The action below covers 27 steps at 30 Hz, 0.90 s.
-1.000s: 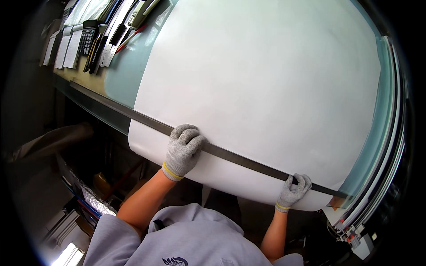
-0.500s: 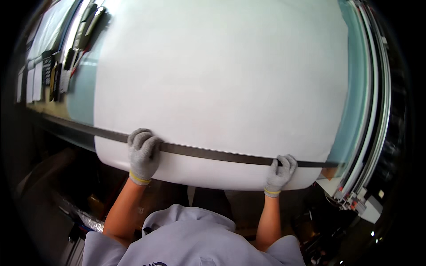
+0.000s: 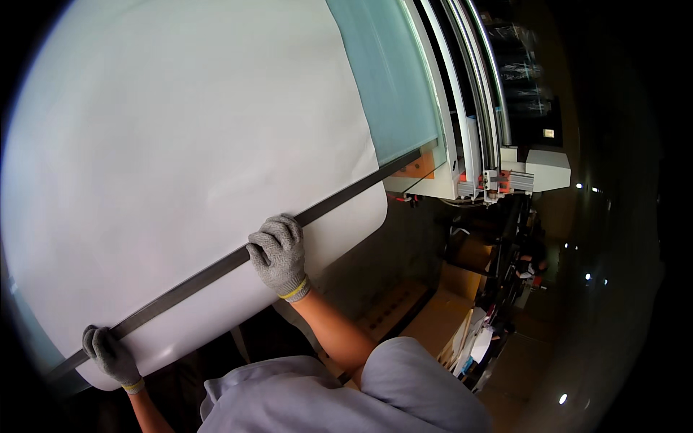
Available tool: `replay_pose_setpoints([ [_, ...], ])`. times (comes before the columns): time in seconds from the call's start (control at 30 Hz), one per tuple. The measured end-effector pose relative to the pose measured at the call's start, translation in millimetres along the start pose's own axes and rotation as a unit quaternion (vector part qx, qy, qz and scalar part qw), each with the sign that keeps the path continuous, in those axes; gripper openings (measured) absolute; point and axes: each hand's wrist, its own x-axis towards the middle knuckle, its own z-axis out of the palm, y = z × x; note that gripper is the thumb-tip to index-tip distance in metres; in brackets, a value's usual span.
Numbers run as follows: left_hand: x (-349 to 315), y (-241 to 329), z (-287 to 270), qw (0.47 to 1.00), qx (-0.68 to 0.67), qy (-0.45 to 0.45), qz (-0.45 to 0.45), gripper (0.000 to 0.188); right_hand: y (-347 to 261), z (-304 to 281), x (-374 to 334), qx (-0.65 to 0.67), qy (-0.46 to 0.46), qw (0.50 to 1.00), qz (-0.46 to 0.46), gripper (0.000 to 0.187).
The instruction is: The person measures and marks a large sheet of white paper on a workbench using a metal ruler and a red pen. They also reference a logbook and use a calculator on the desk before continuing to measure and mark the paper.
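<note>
A large white sheet [image 3: 180, 123] lies over the glass tabletop, its near edge hanging past the front and curving down. Across it, along the table's front edge, runs a long dark flat bar [image 3: 201, 280], like a metal straightedge. My left hand [image 3: 112, 357], in a grey knit glove with a yellow cuff, has its fingers curled over the bar near its left end. Farther right, my right hand [image 3: 279, 254], gloved alike, grips the same bar with bent fingers. Both palms rest against the sheet's hanging part.
Pale green glass [image 3: 390, 86] shows right of the sheet. Beyond it stand white and silver rails [image 3: 473, 79] with an end block [image 3: 547, 171]. An orange-brown patch [image 3: 417, 166] shows at the glass corner. Cardboard [image 3: 433, 317] and clutter lie below on the right.
The view has swung to the right, bringing in the rails' end and the floor clutter. Both hands are still on the bar; the tools at the left have left the picture.
</note>
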Motion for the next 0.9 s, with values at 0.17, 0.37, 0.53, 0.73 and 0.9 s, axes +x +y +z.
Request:
replay_pose_setpoints([
  [0.17,-2,-4,-1,1.000,0.003,-0.004,0.008,0.013,0,-1,3,0.019,0.003,1.000,0.001,0.017],
  [0.37,-4,-11,-1,1.000,0.011,-0.015,0.009,0.013,3,-5,4,0.029,-0.018,0.999,0.004,0.017],
  [0.53,-6,-14,-1,1.000,0.001,-0.014,0.005,0.013,5,-6,4,0.029,-0.025,0.999,-0.005,0.017],
  [0.73,-5,-9,-1,1.000,0.006,-0.015,-0.005,0.013,6,-2,2,0.028,-0.010,1.000,0.006,0.018],
  [0.9,-4,-8,-1,1.000,-0.001,-0.015,-0.006,0.014,6,-3,3,0.039,-0.019,0.999,0.007,0.020],
])
